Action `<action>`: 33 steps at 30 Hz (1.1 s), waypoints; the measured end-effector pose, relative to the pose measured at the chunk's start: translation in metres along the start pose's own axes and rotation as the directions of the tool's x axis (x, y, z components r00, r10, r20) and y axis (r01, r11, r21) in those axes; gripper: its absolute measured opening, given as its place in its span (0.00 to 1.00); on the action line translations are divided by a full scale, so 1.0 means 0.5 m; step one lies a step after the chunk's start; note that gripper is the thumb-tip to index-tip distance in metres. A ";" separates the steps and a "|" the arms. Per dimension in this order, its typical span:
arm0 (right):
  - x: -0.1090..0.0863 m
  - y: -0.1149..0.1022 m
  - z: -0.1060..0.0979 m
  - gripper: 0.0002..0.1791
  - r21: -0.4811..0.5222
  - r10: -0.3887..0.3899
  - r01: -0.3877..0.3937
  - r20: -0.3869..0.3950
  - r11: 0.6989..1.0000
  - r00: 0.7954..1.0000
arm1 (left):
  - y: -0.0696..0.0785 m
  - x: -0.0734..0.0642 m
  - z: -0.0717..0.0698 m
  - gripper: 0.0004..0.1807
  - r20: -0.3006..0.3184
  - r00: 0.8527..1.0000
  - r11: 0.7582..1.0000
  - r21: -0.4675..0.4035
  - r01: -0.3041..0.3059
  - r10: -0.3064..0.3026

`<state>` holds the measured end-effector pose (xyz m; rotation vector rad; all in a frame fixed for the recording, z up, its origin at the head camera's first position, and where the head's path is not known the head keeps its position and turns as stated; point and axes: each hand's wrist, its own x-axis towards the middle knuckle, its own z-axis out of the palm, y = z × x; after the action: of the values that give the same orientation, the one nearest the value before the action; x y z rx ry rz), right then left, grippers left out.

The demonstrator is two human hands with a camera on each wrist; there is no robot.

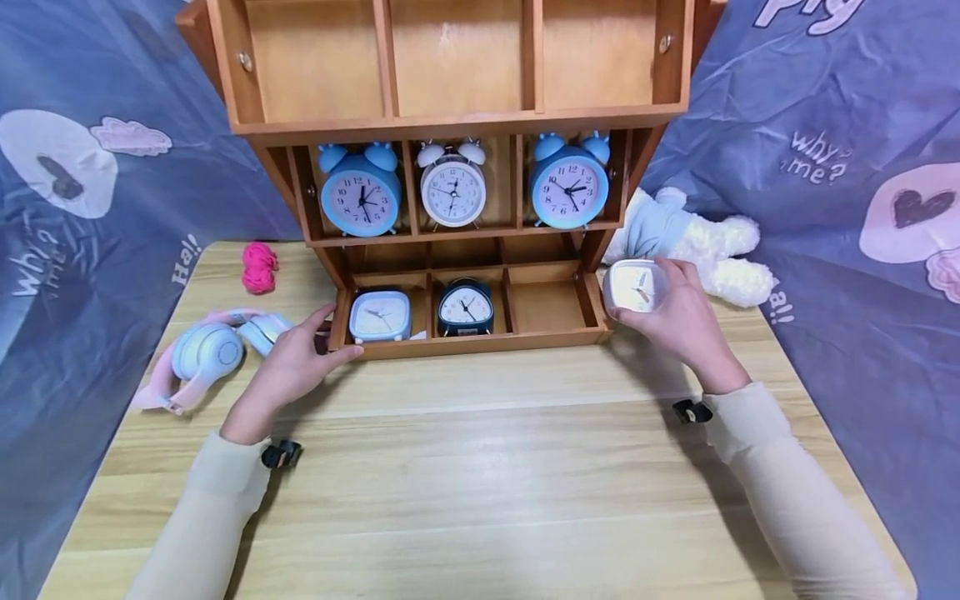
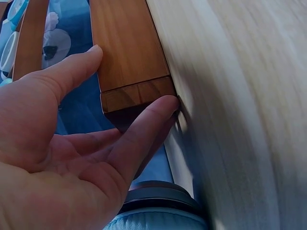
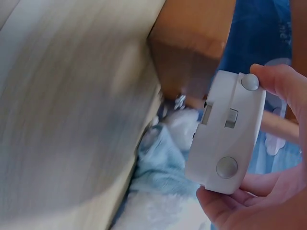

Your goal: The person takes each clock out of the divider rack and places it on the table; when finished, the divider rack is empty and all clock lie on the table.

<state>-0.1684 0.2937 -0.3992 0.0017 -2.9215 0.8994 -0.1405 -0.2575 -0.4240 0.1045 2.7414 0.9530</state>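
Observation:
My right hand (image 1: 690,321) holds a small white square alarm clock (image 1: 634,286) by its edges, just off the right end of the wooden shelf (image 1: 480,344). In the right wrist view the clock's underside (image 3: 226,132) shows, with two round feet and a small switch. My left hand (image 1: 296,358) grips the shelf's lower left corner, thumb on the front strip and fingers round the end. The bottom tier holds a light blue square clock (image 1: 380,316) at left and a dark green clock (image 1: 466,307) in the middle; its right compartment (image 1: 546,302) is bare.
Two blue twin-bell clocks (image 1: 361,200) (image 1: 570,190) flank a white one (image 1: 453,193) on the middle tier. Headphones (image 1: 207,350) and a pink bundle (image 1: 258,267) lie left on the table (image 1: 480,467). A white plush toy (image 1: 712,250) lies behind the right hand.

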 end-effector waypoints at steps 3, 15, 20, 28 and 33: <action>0.006 0.015 -0.003 0.66 -0.005 0.010 -0.010 0.013 1.000 1.000 | 0.000 -0.002 -0.001 0.57 0.000 1.000 1.000 0.001 -0.001 0.001; 0.018 0.057 0.010 0.66 -0.044 0.041 -0.037 0.114 0.998 0.993 | -0.006 -0.007 0.006 0.58 -0.004 1.000 0.999 0.036 -0.008 0.009; 0.021 0.060 0.015 0.67 -0.058 0.054 -0.046 0.139 0.997 0.989 | -0.008 -0.011 0.008 0.57 -0.012 1.000 1.000 0.025 -0.014 0.014; 0.025 0.065 0.012 0.68 -0.070 0.069 -0.059 0.162 0.996 0.984 | -0.008 -0.008 0.007 0.57 -0.028 0.999 1.000 0.010 -0.025 0.025; 0.024 0.069 0.011 0.69 -0.070 0.069 -0.057 0.176 0.996 0.982 | -0.006 -0.005 0.007 0.56 -0.045 0.999 0.999 0.033 -0.024 0.025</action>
<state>-0.1817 0.3193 -0.4219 -0.0153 -3.1321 0.8541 -0.1372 -0.2583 -0.4281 0.1238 2.8038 0.9292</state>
